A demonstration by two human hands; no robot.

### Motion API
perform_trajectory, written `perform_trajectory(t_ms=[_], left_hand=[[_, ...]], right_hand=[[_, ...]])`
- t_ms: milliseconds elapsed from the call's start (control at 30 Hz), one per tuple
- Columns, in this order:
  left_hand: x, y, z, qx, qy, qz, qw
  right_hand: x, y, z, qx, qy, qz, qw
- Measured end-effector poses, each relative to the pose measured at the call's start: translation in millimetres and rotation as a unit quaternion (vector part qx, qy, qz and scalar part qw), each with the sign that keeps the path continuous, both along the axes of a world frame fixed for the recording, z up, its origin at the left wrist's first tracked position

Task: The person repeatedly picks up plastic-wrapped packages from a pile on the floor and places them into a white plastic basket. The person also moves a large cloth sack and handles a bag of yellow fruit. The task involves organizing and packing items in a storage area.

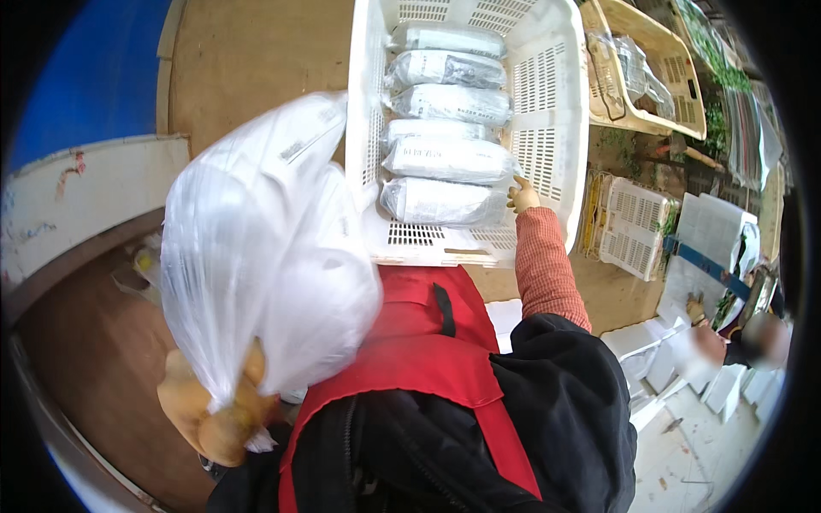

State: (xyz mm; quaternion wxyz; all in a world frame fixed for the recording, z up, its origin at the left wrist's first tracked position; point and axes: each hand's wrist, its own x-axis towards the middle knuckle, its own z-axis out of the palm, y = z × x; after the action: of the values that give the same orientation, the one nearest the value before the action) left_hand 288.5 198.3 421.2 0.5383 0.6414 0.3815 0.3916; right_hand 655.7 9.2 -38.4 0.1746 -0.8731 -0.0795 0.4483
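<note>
My left hand (221, 404), in a yellowish glove, grips the gathered neck of a translucent white plastic bag (224, 224). The bag bulges with white contents that I cannot make out, and printing shows on it near the top. Before me stands a white slatted plastic crate (550, 96). Inside it, several plastic-wrapped packages bearing writing lie side by side in a row. My right hand (524, 194), gloved too, reaches into the crate beside the right ends of the two nearest packages, the front one (442, 201) and the one behind it (449, 160). Its fingers are apart and hold nothing.
A yellowish crate (689, 102) with plastic-wrapped material stands at the upper right. Below it is a smaller white slatted crate (632, 218). At the far right a person's gloved hand (696, 308) is near white sheets and a blue strap (705, 266). A low white wall (96, 205) runs along the left.
</note>
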Motion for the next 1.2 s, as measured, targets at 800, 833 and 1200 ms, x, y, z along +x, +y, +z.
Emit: perform_trajectory(t_ms=[800,833,1200], left_hand=[[238,153,-426,-0.294,0.346,-0.054,0.889],[238,153,-416,-0.290,0.362,-0.063,0.884],[41,9,-282,-0.400,-0.019,-0.055,0.915]], right_hand=[[-27,-47,41,0.183,0.017,0.028,0.983],[-26,-44,37,0.169,0.015,0.036,0.985],[-77,91,104,0.298,-0.012,0.214,0.930]])
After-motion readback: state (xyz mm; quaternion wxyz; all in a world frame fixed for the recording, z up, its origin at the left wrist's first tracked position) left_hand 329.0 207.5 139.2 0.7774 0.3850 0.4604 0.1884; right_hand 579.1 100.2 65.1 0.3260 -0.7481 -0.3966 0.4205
